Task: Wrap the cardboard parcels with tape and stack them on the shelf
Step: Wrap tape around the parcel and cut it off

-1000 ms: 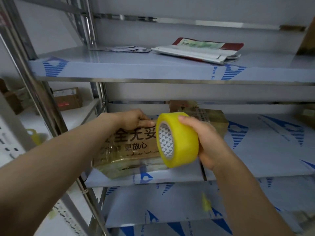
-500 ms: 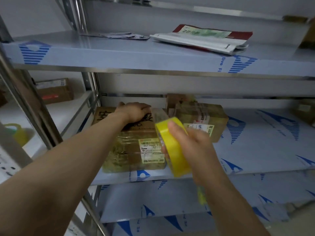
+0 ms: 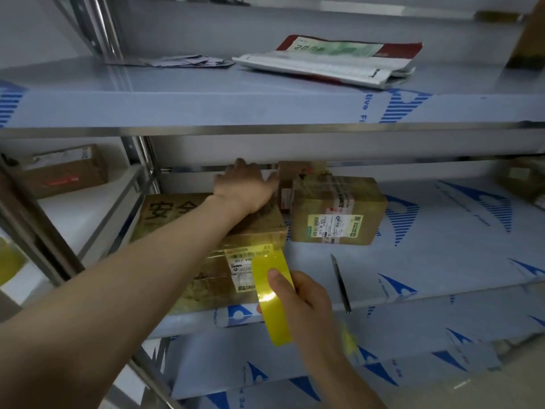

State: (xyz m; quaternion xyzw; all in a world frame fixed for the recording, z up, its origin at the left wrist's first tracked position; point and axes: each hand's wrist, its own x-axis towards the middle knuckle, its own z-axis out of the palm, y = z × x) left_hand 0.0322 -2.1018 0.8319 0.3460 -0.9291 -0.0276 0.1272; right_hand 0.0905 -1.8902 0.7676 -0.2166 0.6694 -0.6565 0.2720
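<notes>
A taped cardboard parcel (image 3: 165,214) with black printed characters and a white label lies on the middle shelf (image 3: 442,261) near its left post. My left hand (image 3: 244,187) rests on the parcel's far top edge, fingers spread and reaching toward the back. In front of the parcel, my right hand (image 3: 303,302) grips a yellow tape roll (image 3: 272,296), seen edge-on. A second taped parcel (image 3: 336,211) with labels stands just right of the first, and a smaller box (image 3: 290,175) sits behind it.
The upper shelf (image 3: 206,110) holds a stack of flat mailer bags (image 3: 333,60) and some crumpled paper (image 3: 188,61). A brown box (image 3: 65,169) sits on the neighbouring rack at left. A dark knife-like tool (image 3: 340,283) lies on the middle shelf. More boxes stand at far right.
My left hand has slid from the parcel's top front to its far edge, and the parcel sits deeper on the shelf. My right hand has dropped lower with the tape roll, turned edge-on.
</notes>
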